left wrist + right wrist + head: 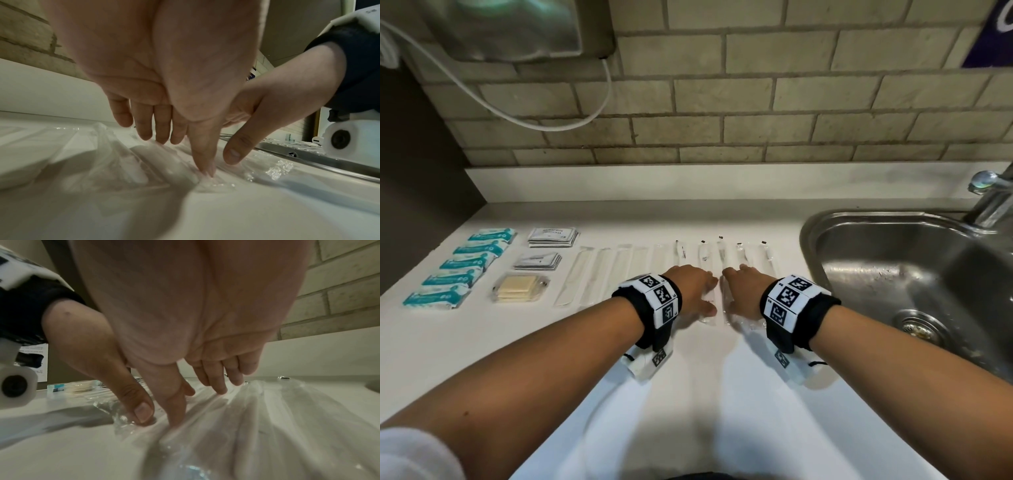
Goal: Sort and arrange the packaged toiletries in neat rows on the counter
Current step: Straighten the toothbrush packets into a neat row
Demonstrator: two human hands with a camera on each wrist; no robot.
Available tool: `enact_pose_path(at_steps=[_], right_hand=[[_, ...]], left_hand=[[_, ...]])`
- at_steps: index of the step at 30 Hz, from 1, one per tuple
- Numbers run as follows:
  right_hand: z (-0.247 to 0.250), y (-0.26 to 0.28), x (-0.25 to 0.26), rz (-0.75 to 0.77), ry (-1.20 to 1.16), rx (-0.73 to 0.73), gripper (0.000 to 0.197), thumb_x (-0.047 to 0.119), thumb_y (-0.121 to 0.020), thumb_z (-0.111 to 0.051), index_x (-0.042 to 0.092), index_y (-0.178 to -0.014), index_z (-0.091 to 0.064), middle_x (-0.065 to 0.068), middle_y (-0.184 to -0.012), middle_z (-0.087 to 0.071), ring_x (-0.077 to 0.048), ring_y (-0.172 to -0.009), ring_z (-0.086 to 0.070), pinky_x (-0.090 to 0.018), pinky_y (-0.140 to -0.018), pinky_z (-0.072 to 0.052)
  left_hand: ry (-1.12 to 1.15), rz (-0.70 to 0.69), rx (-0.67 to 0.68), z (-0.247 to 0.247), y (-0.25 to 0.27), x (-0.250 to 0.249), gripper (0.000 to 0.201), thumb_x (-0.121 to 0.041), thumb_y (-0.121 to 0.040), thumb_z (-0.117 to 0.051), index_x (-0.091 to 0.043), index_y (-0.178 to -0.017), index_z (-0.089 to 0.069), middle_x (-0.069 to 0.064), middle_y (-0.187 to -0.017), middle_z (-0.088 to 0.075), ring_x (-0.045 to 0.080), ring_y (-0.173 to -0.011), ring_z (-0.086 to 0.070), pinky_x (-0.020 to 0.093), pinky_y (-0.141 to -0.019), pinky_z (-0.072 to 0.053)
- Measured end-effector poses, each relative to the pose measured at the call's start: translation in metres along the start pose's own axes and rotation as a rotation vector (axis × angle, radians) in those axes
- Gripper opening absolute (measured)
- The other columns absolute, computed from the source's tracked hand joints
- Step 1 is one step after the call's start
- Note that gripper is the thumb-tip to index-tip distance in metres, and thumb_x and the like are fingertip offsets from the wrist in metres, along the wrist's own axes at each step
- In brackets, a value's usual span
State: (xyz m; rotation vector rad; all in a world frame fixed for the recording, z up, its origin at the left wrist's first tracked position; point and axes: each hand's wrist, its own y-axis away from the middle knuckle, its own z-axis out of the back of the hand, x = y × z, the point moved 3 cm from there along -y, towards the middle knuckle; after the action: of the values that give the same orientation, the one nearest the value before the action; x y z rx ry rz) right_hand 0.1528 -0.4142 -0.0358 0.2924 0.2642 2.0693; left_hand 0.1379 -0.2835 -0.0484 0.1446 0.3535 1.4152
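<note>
Both the left hand [693, 291] and right hand [744, 291] lie flat, fingers straight, pressing clear-wrapped toothbrushes [703, 255] mid-counter [722, 394], gripping nothing; the slick wrappers could slide askew, even toward the nearby sink [893, 257]

Soft, even indoor light falls from above on the smooth white worktop [688, 219], which looks washed out near its back edge. Faint forearm shadows stretch toward the viewer. The curved stainless-steel sink basin [893, 260] carries dull glare. The head view bows the beige brick wall [722, 85] at its edges — plain wide-angle distortion. Both wrist views are dimmer and soft, the palms blurred up close, and the crinkled clear plastic wrappers [257, 410] catch small glints.
</note>
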Motion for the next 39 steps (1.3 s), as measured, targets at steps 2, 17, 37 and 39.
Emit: enact_pose_path(at_steps=[2,17,37,39], right_hand=[[0.000,-0.001,0.000,-0.001,-0.013,0.003,0.062,0.023,-0.081,-0.068,0.011,-0.134,-0.039,-0.012,-0.122,-0.052,-0.029,-0.118,-0.049,-0.040,-0.094,-0.046],[0.010,-0.006,0.010,0.086,0.026,-0.031,0.068,0.031,-0.084,-0.063,0.014,-0.143,-0.034,-0.009,-0.135,-0.050,-0.028,-0.125,-0.045,-0.042,-0.103,-0.042],[0.005,-0.015,0.046,0.116,0.175,0.003,0.046,0.041,-0.088,-0.056,0.011,-0.123,-0.054,-0.008,-0.123,-0.055,-0.026,-0.119,-0.047,-0.035,-0.102,-0.035],[0.005,-0.016,0.047,0.116,0.171,0.000,0.043,0.038,-0.089,-0.055,0.010,-0.122,-0.055,-0.008,-0.122,-0.055,-0.026,-0.118,-0.048,-0.036,-0.102,-0.036]], left_hand=[[0.016,0.001,0.003,0.002,0.001,0.000,0.054,-0.048,-0.081,-0.066,-0.022,-0.127,-0.056,-0.001,-0.125,-0.063,0.025,-0.114,-0.060,0.040,-0.095,-0.049],[0.152,-0.037,-0.061,0.007,0.003,0.009,0.052,-0.040,-0.081,-0.070,-0.032,-0.131,-0.056,-0.005,-0.129,-0.062,0.021,-0.116,-0.060,0.032,-0.096,-0.047],[-0.251,0.074,-0.063,0.023,0.020,0.041,0.064,-0.068,-0.081,-0.051,-0.028,-0.130,-0.056,-0.010,-0.128,-0.060,0.015,-0.141,-0.027,0.041,-0.103,-0.019],[-0.251,0.072,-0.069,0.024,0.022,0.041,0.065,-0.068,-0.080,-0.052,-0.028,-0.131,-0.055,-0.010,-0.132,-0.058,0.014,-0.142,-0.024,0.041,-0.104,-0.018]])
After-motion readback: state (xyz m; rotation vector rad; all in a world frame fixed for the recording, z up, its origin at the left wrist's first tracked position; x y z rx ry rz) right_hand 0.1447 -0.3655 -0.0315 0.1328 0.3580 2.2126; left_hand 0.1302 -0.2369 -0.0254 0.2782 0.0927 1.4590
